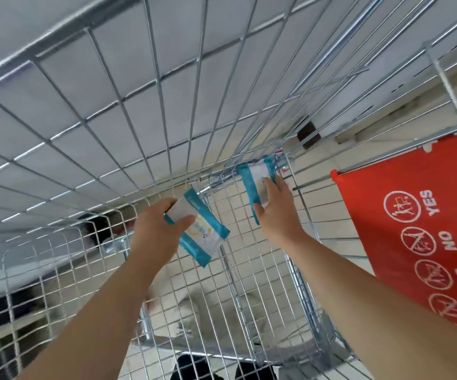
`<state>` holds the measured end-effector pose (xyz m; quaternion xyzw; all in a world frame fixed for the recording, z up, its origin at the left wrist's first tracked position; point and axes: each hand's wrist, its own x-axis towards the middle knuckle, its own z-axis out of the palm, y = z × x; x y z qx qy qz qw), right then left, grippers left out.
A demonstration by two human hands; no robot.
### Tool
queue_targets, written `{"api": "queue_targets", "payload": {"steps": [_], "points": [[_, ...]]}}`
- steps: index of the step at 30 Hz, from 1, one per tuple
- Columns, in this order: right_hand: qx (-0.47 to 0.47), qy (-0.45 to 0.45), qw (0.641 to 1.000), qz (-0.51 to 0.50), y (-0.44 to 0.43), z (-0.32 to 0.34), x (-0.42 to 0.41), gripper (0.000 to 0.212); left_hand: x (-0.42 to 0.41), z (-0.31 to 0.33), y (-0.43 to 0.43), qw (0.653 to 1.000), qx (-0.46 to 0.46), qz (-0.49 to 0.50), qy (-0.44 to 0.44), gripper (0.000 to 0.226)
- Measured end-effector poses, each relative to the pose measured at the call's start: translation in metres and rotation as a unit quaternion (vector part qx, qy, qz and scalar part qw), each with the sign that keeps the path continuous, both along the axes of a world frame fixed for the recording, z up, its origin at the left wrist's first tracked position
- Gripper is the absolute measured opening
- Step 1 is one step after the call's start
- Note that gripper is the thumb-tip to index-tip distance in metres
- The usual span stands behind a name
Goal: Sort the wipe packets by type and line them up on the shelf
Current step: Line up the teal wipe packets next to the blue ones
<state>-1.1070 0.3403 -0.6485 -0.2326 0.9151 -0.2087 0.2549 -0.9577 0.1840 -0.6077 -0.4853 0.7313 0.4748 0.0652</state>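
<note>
I look down into a wire shopping trolley [249, 270]. My left hand [158, 229] grips a white wipe packet with teal edges [202, 231], held above the trolley's mesh floor. My right hand [276, 209] lies on a second white and teal wipe packet [254, 179] at the far corner of the trolley, thumb under its near edge and fingers over its top. Both packets look like the same type.
A wide-meshed wire panel [112, 105] slants across the upper left. The red child-seat flap [413, 237] with YES and NO pictograms stands at the right. Tiled floor shows through the mesh, and dark shoes [194, 368] appear at the bottom.
</note>
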Motion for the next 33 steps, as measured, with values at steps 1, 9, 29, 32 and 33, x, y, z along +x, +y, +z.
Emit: {"api": "queue_targets", "payload": {"steps": [1,9,29,32,33], "points": [[0.015,0.012,1.0,-0.003,-0.003,-0.002,0.003,0.05,0.006,0.0,-0.002,1.0,0.0,0.014,0.004,0.017],[0.043,-0.044,0.981,-0.186,-0.016,-0.019,0.014,0.074,0.043,0.005,-0.014,0.994,0.017,0.103,0.044,0.022],[-0.14,-0.222,0.965,-0.022,-0.004,0.284,0.137,0.015,0.172,0.227,0.005,0.964,0.037,0.209,0.161,0.01],[-0.16,-0.221,0.96,0.055,-0.001,0.348,0.169,0.015,0.217,0.288,0.026,0.949,0.0,0.245,0.198,0.006],[-0.163,-0.224,0.958,0.074,0.002,0.368,0.182,0.014,0.234,0.307,0.034,0.944,-0.01,0.258,0.208,0.007]]}}
